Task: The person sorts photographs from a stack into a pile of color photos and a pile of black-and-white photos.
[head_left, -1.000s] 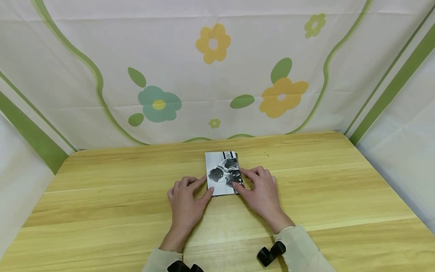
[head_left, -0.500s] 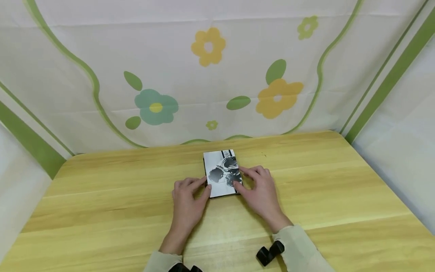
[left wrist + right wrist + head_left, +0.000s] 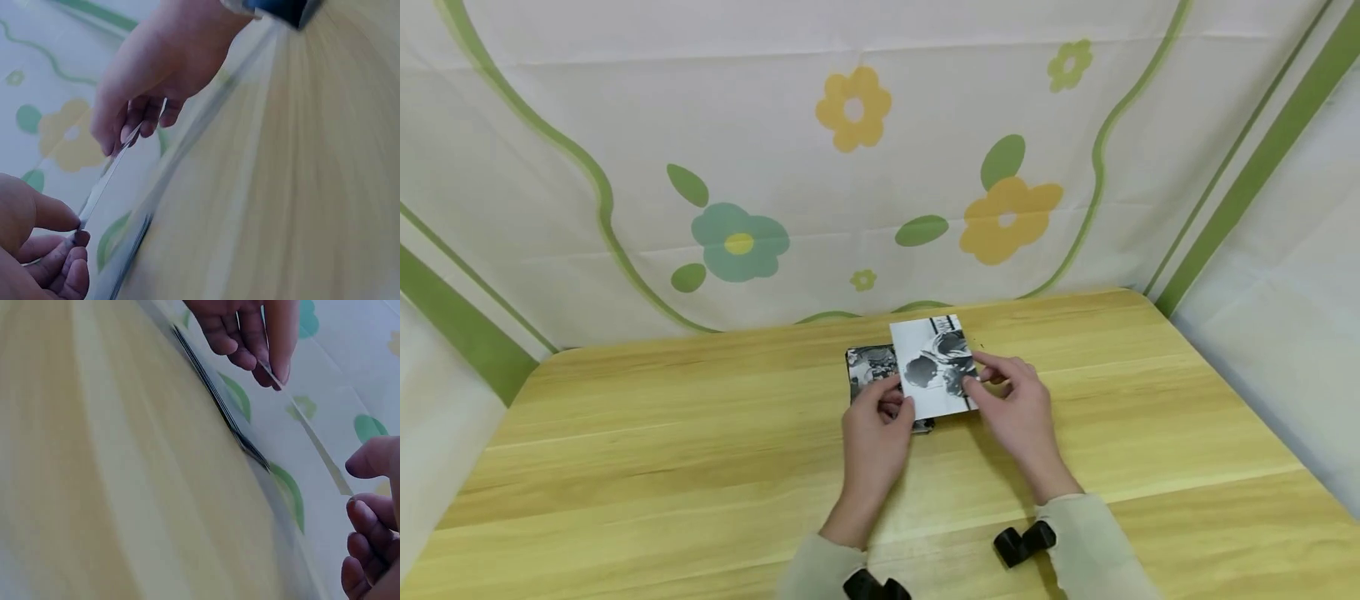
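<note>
A thin card with a black-and-white picture (image 3: pixel 928 379) is lifted off the table, between both hands. My left hand (image 3: pixel 874 437) pinches its near left edge between thumb and fingers. At the right edge, my right hand (image 3: pixel 1021 412) holds it the same way. Beneath and to the left lies a stack of dark-printed cards (image 3: pixel 868 363), partly hidden by the lifted card and the left hand. Seen edge-on in the right wrist view, the card (image 3: pixel 315 437) hangs well apart from the stack (image 3: pixel 215 394). The left wrist view also shows the card's thin edge (image 3: pixel 103 184).
The wood-grain table (image 3: pixel 662 442) ends behind the cards at a white cloth backdrop (image 3: pixel 820 192) with printed flowers. Black wrist devices (image 3: pixel 1024 543) sit by both sleeves, close to the tabletop.
The top card was lying on the stack. Both hands have raised it and carried it to the right, uncovering the dark-printed cards beneath.
</note>
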`<state>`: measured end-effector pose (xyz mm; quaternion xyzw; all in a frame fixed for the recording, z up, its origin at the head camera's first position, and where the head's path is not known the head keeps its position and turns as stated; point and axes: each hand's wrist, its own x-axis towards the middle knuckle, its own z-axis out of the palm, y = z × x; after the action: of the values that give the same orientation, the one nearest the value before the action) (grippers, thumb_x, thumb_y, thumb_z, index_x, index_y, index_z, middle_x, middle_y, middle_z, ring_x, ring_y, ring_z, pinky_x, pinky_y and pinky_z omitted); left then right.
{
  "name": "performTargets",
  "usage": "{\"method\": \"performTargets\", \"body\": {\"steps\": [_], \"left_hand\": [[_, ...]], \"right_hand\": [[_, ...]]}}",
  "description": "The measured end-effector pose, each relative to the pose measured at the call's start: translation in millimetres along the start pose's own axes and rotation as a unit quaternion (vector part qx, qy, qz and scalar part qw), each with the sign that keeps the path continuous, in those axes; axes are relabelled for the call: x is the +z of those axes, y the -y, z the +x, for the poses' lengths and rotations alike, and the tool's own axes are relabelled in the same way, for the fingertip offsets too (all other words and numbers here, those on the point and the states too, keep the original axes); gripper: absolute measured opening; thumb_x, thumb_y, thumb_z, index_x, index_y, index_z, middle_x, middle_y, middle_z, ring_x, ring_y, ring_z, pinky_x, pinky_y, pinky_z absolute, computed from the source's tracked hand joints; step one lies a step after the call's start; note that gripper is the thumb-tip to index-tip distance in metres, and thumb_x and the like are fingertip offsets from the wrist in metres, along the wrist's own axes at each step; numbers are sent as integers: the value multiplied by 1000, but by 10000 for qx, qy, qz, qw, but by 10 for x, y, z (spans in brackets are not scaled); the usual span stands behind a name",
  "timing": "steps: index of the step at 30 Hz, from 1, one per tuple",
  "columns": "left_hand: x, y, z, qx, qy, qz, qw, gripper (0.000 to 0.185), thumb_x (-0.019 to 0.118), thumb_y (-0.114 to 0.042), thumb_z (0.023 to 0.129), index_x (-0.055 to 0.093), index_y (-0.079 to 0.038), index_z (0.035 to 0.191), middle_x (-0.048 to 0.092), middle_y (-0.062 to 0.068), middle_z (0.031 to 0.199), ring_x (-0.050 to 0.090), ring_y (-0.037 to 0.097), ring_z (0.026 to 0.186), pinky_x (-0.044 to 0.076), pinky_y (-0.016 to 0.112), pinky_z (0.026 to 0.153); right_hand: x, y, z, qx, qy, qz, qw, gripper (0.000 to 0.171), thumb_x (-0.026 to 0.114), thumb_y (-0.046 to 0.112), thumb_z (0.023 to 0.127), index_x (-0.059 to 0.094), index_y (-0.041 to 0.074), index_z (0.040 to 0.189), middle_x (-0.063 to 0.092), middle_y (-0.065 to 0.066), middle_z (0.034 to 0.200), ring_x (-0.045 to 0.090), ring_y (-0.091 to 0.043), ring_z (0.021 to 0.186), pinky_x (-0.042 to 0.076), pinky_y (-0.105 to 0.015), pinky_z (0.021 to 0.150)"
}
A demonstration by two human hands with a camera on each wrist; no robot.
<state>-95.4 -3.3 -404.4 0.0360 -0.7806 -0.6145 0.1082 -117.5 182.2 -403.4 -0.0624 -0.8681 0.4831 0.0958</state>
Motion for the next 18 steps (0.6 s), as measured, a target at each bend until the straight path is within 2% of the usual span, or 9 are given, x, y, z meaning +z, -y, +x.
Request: {"method": "performTargets", "body": {"steps": [5, 9, 13, 18], "left_hand": [[339, -110, 5, 143, 336, 101, 9993, 30, 77, 4, 89, 76, 5, 120, 75, 10, 92, 64, 7, 79, 57, 19, 71], [532, -168, 1, 171, 602, 274, 9977, 31, 77, 2, 90, 76, 7, 121, 75, 9, 92, 65, 5, 78, 57, 18, 72], [637, -170, 6, 255, 617, 418, 9969, 32, 77, 4, 89, 76, 9, 120, 75, 9, 90, 66, 7, 76, 57, 20, 70], [708, -153, 13, 348, 666, 808, 9939, 32, 78, 5, 87, 76, 9, 119, 73, 8, 87, 62, 6, 72, 55, 21, 70]], "right_hand": [[-280, -165, 116, 389, -421, -184, 9982, 36, 79, 31, 98, 77, 19, 132, 69, -2, 108, 60, -13, 99, 48, -18, 80], [-449, -288, 172, 620, -528, -287, 9963, 37, 79, 37, 97, 79, 18, 129, 69, 5, 101, 59, -7, 92, 47, -16, 76], [-505, -346, 205, 680, -528, -339, 9957, 38, 80, 36, 96, 79, 17, 129, 68, 7, 98, 58, -5, 91, 47, -15, 76], [-545, -382, 231, 539, -386, -640, 9957, 40, 80, 34, 97, 77, 13, 131, 70, -2, 105, 60, -11, 95, 47, -15, 78]]}}
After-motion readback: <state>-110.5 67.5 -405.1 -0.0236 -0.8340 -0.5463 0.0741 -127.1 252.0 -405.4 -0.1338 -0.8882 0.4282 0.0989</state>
